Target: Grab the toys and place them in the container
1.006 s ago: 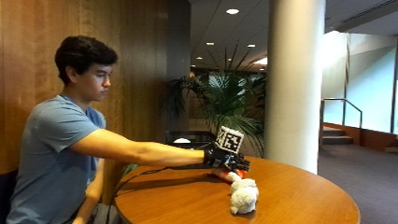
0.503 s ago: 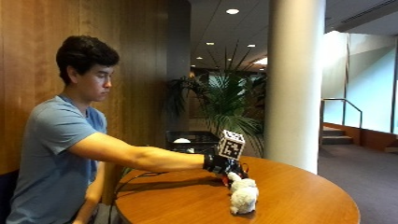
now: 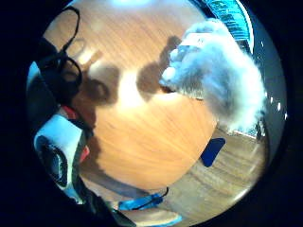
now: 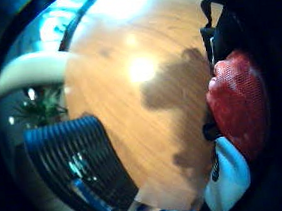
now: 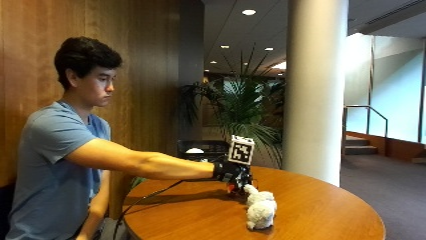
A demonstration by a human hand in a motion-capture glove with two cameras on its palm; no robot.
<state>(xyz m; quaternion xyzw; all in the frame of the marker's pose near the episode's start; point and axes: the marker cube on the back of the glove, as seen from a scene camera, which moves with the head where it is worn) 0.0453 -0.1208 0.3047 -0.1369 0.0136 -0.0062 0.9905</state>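
Note:
My gloved right hand (image 5: 231, 173) is stretched out just above the round wooden table (image 5: 319, 220), with its fingers curled round a small red toy (image 5: 233, 189). That red toy (image 4: 239, 106) sits close against the palm. A white plush toy (image 5: 260, 211) stands on the table just to the right of the hand, apart from it. The plush toy (image 3: 218, 80) also shows in the little finger side view, upright on the wood. A black slatted container (image 5: 212, 146) stands behind the table's far edge, and something white (image 5: 194, 150) lies in it. The thumb side view shows the container (image 4: 81, 161) past the table's rim.
A thick white pillar (image 5: 316, 90) rises behind the table on the right. A potted palm (image 5: 249, 107) stands beyond the container. A black cable (image 5: 143, 200) trails from the hand over the table's left edge.
The hand has shifted a little to the left and lifted slightly with the red toy, away from the white plush toy. The plush toy has stayed in place.

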